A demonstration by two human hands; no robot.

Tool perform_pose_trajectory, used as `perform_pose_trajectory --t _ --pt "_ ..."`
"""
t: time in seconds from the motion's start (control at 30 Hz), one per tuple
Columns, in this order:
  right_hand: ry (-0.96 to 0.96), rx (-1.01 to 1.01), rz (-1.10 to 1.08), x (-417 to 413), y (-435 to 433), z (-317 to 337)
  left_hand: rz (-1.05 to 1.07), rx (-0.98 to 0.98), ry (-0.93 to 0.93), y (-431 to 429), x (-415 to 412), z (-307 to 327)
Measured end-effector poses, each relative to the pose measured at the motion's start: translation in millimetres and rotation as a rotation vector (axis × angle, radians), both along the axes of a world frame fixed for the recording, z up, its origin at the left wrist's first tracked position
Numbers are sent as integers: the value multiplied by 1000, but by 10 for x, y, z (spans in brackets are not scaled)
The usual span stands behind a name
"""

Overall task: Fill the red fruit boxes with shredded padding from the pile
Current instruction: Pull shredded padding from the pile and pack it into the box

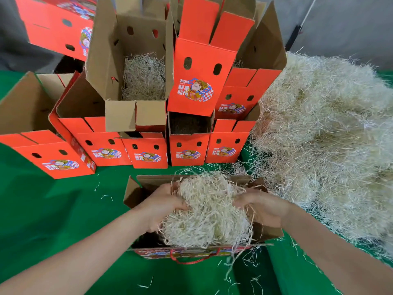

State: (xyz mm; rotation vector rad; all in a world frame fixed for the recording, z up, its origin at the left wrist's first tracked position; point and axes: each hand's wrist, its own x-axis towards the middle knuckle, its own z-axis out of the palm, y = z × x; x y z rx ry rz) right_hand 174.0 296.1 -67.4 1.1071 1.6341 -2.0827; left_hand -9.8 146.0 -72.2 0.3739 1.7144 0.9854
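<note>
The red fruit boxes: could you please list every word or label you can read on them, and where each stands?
"GOOD": top of the logo on the upper stacked box.
"鲜果": large characters in that logo; the small line under "GOOD" and the lower characters are unreadable.
Same logo on the lower row of boxes: too small to read.
Side print on the near box holding shredded padding: blurred.
</note>
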Motion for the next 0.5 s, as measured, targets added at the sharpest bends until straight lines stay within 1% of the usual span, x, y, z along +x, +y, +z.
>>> perform_pose_trajectory --t 0.03,0.07,0.13,0.2,0.27,0.33,0.4,0.43,0.47,0.5 --pt "-3 -6 26 -7 -9 -5 -42 26 94 4 16 -10" --pt "-16 13 61 -50 -71 18 -104 52 136 16 41 -37" --pt "-84 101 115 -211 -218 35 -242 86 141 49 134 -57" --pt "-161 236 100 -314 -306 0 -323 60 172 72 160 -28" --pt "-160 360 77 -302 -207 -21 -197 -15 206 27 -6 13" --pt "-144 381 14 -202 -94 5 -34 -120 222 -76 -232 -7" --pt "-169 404 -56 -111 -18 5 -46 -198 254 -151 -319 -19" --pt "-156 416 -74 -105 -18 6 -75 -212 232 -166 -306 -9" --pt "-141 421 -96 -115 -32 11 -89 -191 168 -172 -292 -1" --pt "-142 418 -108 -121 -39 2 -93 -147 43 -170 -284 22"
